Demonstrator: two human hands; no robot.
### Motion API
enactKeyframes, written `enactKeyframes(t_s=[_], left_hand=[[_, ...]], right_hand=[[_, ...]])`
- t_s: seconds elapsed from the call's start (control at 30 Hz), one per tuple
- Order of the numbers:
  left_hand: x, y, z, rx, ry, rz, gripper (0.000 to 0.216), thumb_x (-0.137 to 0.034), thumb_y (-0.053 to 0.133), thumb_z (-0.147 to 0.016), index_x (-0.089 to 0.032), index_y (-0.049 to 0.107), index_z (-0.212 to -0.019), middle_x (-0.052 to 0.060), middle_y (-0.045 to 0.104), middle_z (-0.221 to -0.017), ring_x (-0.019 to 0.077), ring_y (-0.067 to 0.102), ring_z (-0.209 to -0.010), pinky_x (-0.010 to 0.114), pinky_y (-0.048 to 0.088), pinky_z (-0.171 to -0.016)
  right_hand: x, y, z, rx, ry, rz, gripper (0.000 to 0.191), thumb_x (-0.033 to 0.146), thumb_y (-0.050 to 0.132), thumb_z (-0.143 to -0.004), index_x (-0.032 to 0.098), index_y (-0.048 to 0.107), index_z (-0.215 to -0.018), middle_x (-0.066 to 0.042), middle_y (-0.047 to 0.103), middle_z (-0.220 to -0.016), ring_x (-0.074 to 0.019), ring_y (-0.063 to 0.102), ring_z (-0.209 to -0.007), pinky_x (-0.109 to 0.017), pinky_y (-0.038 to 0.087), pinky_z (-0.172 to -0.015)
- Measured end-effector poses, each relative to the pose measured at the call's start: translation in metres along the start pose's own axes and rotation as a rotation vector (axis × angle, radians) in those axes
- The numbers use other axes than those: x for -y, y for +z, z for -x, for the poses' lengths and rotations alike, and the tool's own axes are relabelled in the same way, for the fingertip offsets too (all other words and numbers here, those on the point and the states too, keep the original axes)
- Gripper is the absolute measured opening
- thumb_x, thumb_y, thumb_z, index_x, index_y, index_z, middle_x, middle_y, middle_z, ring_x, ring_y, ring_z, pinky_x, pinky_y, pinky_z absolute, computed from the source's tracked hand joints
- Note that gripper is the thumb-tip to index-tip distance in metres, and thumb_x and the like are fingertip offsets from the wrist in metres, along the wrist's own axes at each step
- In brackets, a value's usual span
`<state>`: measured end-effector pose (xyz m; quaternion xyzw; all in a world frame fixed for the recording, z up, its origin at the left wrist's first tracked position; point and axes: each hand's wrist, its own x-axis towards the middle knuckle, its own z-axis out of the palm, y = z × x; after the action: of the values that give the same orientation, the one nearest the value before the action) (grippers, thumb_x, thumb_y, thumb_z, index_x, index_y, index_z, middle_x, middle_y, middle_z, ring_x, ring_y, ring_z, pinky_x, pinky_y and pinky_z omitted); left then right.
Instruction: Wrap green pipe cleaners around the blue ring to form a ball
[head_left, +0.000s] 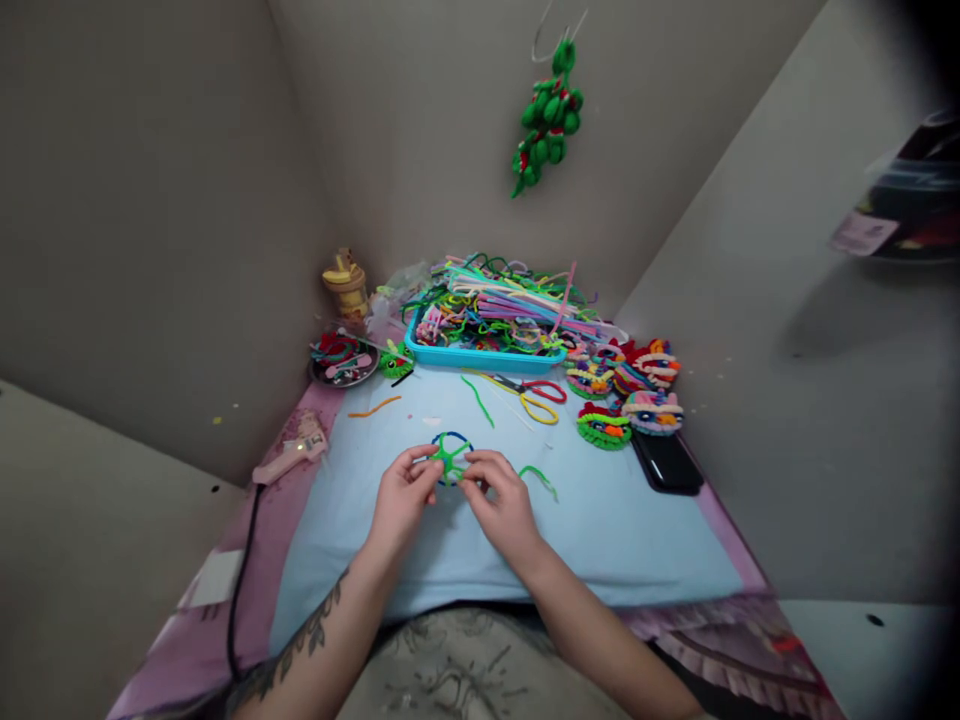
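Between both hands, above the light blue cloth (360, 540), is a small wheel-shaped pipe-cleaner piece (450, 458) with a dark blue ring and green spokes. My left hand (409, 490) pinches its left side, thumb near the hub. My right hand (499, 495) pinches its lower right edge. Fingertips cover parts of the rim. Just right of my right hand lies a bent green pipe cleaner (541, 480). Beyond the piece, scissors (536, 395) with a red and a yellow handle lie open on the cloth, near a green strip (478, 402) and an orange strip (375, 407).
A turquoise tray (487, 357) heaped with pipe cleaners stands at the back. Several colourful fuzzy pieces (604, 425) and a black phone (666, 465) are right. At left are a pink glue gun (292, 455) with a cord and a metal dish (341, 375). Walls enclose the table.
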<state>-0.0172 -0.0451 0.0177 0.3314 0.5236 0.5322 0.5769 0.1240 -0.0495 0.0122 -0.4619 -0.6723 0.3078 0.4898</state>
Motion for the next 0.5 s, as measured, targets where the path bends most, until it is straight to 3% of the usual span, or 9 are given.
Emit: enactKeyframes(t_s=[0.2,0.5], left_hand=[[0.003,0.006,0.002,-0.010,0.028,-0.026,0.036,-0.031,0.071,-0.064,-0.014,0.056,-0.092,-0.005,0.056,-0.058,0.0030,0.041,-0.038,0.015,0.029,-0.038],[0.003,0.011,0.006,-0.003,0.068,-0.042,0.034,-0.030,0.072,-0.062,-0.014,0.058,-0.089,-0.003,0.059,-0.060,0.0041,0.045,-0.041,0.016,0.035,-0.040]], right_hand=[[0.005,-0.005,0.000,0.016,0.026,0.150,0.014,0.012,0.050,-0.073,0.020,0.052,-0.061,0.002,0.050,-0.060,-0.0120,0.048,-0.060,-0.024,0.039,-0.057],[0.001,-0.001,0.001,0.009,0.084,0.201,0.015,0.011,0.048,-0.065,0.020,0.045,-0.054,0.003,0.047,-0.055,-0.0103,0.045,-0.054,-0.021,0.036,-0.054]])
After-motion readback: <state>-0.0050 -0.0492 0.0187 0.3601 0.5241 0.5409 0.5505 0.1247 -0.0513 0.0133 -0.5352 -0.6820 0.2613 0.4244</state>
